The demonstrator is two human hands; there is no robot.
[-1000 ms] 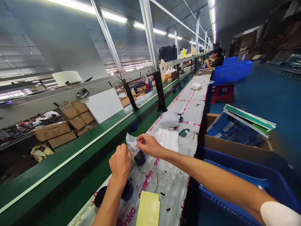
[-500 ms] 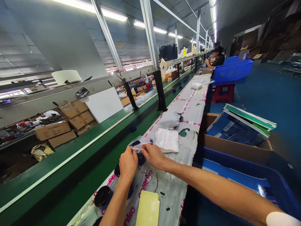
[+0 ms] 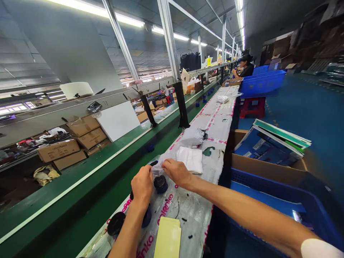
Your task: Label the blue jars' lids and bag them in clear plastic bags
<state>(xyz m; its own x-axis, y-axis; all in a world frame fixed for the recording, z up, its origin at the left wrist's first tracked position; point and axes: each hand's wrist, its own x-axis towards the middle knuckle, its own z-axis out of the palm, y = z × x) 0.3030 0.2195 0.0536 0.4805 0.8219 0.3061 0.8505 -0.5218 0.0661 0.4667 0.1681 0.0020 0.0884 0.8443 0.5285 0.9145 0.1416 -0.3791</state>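
A clear plastic bag is stretched between my two hands over the covered bench. My left hand pinches its left side, and my right hand has fingers closed on its right side. Just below the bag stands a dark round jar with a black lid. Another black-lidded jar is left of my left forearm, partly hidden. A folded white stack lies beyond my right hand. Yellow paper sheets rest on the bench nearer to me.
Left of the bench runs a green conveyor carrying a small blue item. At the right are a blue basket and a cardboard box of blue and green sheets. A person sits farther along.
My left hand has moved slightly left and toward me, and the gap between my hands is wider. The dark jar below the bag is now more visible.
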